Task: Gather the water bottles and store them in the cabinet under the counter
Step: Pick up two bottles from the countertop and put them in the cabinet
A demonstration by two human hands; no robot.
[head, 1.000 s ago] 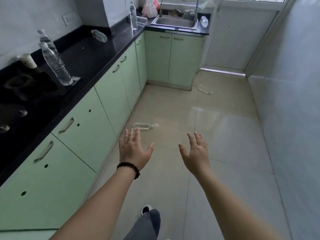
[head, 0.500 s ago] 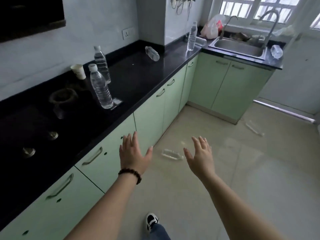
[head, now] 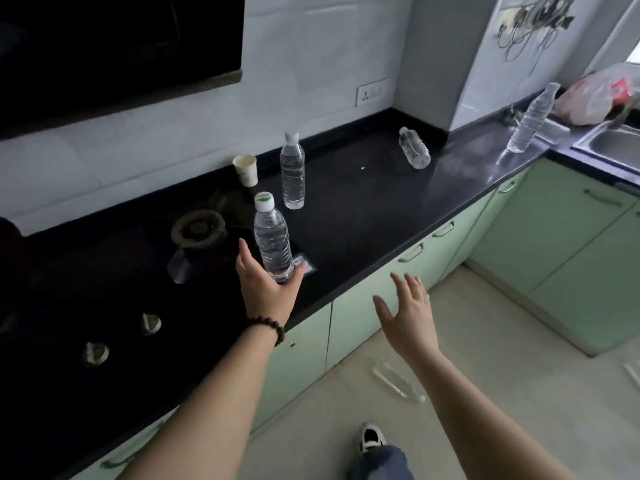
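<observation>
Two bare hands reach in from the bottom of the frame: the left hand (head: 266, 285), a bead bracelet (head: 268, 328) at its wrist, cups its spread fingers around the base of the nearest bottle (head: 272, 239) at centre, not closed on it; the right hand (head: 408, 315) hangs open before the green cabinet doors (head: 363, 320). That bottle stands upright near the black counter (head: 363, 216) front edge. Farther back stands a second bottle (head: 293, 171) beside a paper cup (head: 246, 170); a third (head: 414, 147) lies flat, a fourth (head: 530, 118) stands by the sink (head: 613, 145), upper right. A clear bottle (head: 398, 377) lies on the open floor, lower right.
</observation>
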